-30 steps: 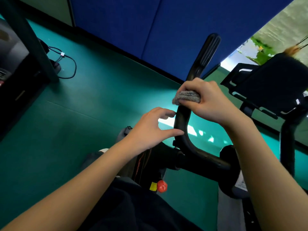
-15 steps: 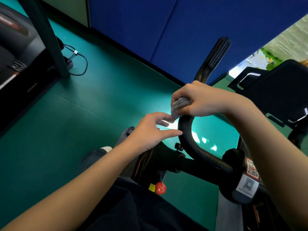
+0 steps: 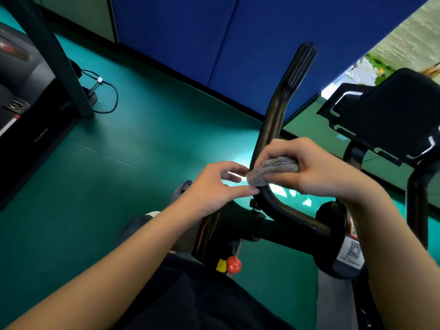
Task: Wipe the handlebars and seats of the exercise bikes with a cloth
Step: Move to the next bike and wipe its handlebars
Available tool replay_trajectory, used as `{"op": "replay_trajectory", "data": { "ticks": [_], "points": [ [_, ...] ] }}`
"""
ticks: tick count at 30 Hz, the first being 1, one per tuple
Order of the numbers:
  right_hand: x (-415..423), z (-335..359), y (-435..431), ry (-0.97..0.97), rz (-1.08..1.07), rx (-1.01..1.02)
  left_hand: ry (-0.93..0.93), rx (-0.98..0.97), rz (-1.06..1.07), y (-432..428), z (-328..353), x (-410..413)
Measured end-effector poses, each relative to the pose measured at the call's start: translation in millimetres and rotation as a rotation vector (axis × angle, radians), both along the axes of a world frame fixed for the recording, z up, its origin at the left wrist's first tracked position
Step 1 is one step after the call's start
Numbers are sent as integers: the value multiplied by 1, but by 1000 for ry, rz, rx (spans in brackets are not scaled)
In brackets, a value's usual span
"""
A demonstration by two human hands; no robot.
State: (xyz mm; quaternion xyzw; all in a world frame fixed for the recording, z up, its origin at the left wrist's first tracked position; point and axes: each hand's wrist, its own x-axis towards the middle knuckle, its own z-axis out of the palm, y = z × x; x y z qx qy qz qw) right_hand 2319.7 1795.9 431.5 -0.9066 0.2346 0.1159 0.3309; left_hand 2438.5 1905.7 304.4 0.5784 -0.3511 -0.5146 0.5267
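The right hand point(image 3: 316, 172) is curled tight round a grey cloth point(image 3: 271, 169), wrapping it on the bend of the black handlebar point(image 3: 273, 120), whose ribbed grip rises toward twelve o'clock. At nine o'clock of the cloth the left hand point(image 3: 214, 186) hovers with relaxed fingers, its thumb tip touching the cloth's loose end, holding nothing. A red knob point(image 3: 233, 264) sits at six o'clock below. A black console point(image 3: 392, 115) stands at two o'clock, and a black cable point(image 3: 112, 96) lies on the green floor point(image 3: 119, 163) at ten o'clock.
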Motion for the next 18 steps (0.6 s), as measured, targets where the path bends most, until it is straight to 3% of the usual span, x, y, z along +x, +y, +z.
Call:
{"op": "replay_trajectory", "data": {
  "ticks": [3,5,7,11,18],
  "points": [
    [-18,-5,8,-338,-410,111,-47,33,8,-1,1,3],
    [-19,-20,15,-540,-729,-31,-130,21,-7,-3,3,5],
    [-15,-38,23,-565,-911,-156,-201,-5,-31,-5,4,8],
    [-22,-63,47,-432,-936,-234,-270,-20,-61,-9,7,11],
    [-41,-44,37,-252,-824,-78,-420,-19,-148,-16,18,20]
  ]
}}
